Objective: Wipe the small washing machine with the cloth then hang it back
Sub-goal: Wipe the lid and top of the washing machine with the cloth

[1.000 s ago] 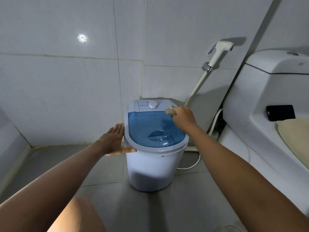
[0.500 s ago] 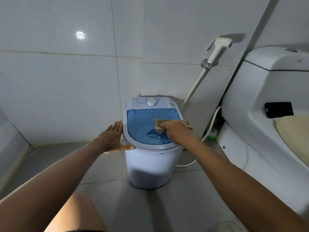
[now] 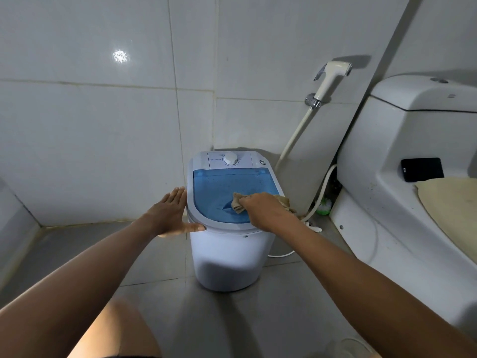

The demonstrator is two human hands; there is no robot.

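Right hand is gripping the cloth, fingers curled over it, and is pressing it onto the blue lid of the washing machine, at the lid's right-front portion. Tan cloth is showing to the left of the knuckles and again past the hand at the lid's right edge.

Left hand is lying flat w/ fingers straight, palm against the machine's left side; thumb is resting along the grey rim at the front-left corner.

Machine is standing on the tiled floor, close to the rear wall. Control dial is sitting at the top's rear edge, behind the lid.

To the right of the machine, a bidet sprayer is hanging on the wall, hose running down behind the machine's rear-right corner. Further right, a toilet is standing w/ a black phone lying on its ledge near the tank.
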